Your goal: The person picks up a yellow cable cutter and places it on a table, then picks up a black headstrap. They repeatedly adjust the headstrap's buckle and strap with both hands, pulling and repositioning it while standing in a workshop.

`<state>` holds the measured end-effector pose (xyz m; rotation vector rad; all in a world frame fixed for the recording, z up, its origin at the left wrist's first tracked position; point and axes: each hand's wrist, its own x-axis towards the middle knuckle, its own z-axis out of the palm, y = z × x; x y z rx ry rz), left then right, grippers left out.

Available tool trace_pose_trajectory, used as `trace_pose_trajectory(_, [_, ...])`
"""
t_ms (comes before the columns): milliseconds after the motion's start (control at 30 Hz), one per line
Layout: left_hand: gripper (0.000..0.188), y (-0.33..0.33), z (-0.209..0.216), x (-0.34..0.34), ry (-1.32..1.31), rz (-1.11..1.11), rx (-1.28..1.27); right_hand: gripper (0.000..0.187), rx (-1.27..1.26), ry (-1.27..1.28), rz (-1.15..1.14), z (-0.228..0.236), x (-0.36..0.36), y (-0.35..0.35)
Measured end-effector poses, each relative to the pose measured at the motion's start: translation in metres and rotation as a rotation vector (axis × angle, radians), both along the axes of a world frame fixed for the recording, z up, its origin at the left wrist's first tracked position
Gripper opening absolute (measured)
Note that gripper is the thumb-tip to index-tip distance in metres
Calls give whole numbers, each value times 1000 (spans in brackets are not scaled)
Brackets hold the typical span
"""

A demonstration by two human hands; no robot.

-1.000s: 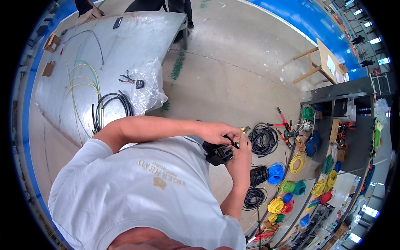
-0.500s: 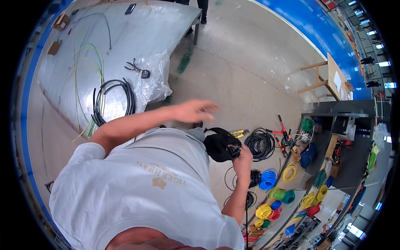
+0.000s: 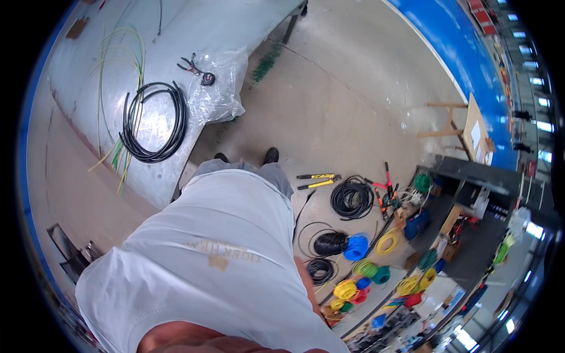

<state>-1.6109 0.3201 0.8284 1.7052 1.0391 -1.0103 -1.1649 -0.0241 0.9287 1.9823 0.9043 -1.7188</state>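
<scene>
Neither of my hands shows now. Only a strip of my right arm [image 3: 307,285] comes out beside my white shirt [image 3: 235,223], and its hand is hidden behind my body. A thin black strap or cord [image 3: 303,207] hangs by my right side. On the metal table [image 3: 206,23] ahead and to the left lies a coil of thick black cable [image 3: 154,157] over loose yellow-green wires [image 3: 141,56]. Beside it, pliers [image 3: 190,66] and a small round black-and-red tape measure [image 3: 208,79] rest on a clear plastic bag [image 3: 220,106].
On the floor to the right lie a yellow-and-black-handled cutter [image 3: 321,183], a black cable coil [image 3: 339,203], a red-handled cutter [image 3: 389,176] and several wire coils, among them a blue one [image 3: 355,247]. Dark shelving [image 3: 488,170] stands at the far right, near a wooden table [image 3: 474,126].
Both hands have gone out of view, along with the black bag-like item that was in my right hand. The view has shifted, and my shoes now show on the floor.
</scene>
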Motion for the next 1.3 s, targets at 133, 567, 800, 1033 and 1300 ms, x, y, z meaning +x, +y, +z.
trace_pose_trajectory(133, [26, -15, -2, -12, -45, 265, -12, 22, 38, 118, -153, -8, -7, 15])
trace_pose_trajectory(567, [28, -38, 24, -15, -99, 767, -78, 27, 251, 145, -614, -2, 15, 51])
trace_pose_trajectory(800, [30, -41, 37, -16, -135, 1062, -157, 30, 260, 178, -734, 3, 15, 53])
trace_pose_trajectory(1033, [33, -39, 48, -22, -180, 1302, -208, 33, 258, 235, -832, 4, 19, 58])
trace_pose_trajectory(1300, [38, -53, 66, -21, -230, 1505, -247, 37, 83, 468, -947, 24, 48, 43])
